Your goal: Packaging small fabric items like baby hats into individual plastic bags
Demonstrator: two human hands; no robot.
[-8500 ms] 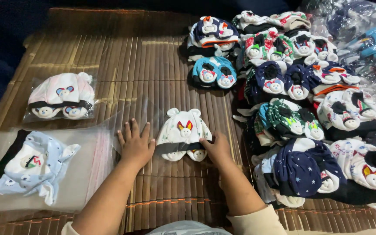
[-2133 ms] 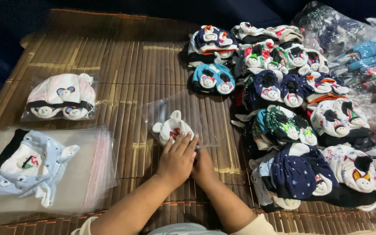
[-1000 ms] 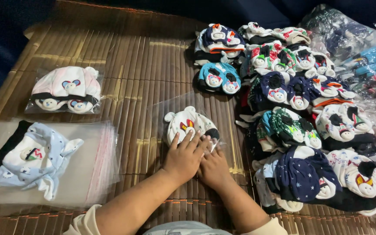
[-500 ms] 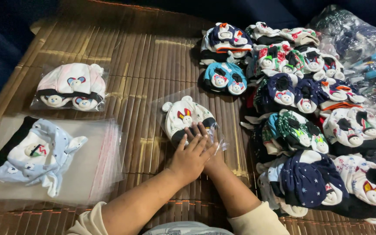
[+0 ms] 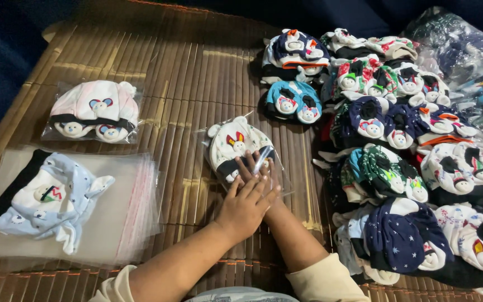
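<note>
Left hand point(image 5: 245, 206) lies flat over right hand point(image 5: 257, 168); both grips spread, pressing the bagged white cap point(image 5: 235, 146) onto the mat point(image 5: 197, 78) to flatten it.

White bear-eared baby cap point(image 5: 235, 146) lies flat, sleeved in clear plastic.

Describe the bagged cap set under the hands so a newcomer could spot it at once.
Start from the bamboo mat and go to its middle, left of the big pile of loose baby caps. There a white bear-eared cap set lies in a clear bag, with the left hand stacked over the right hand on its lower edge. Unlike the pink bagged set at far left, it is white.
</note>
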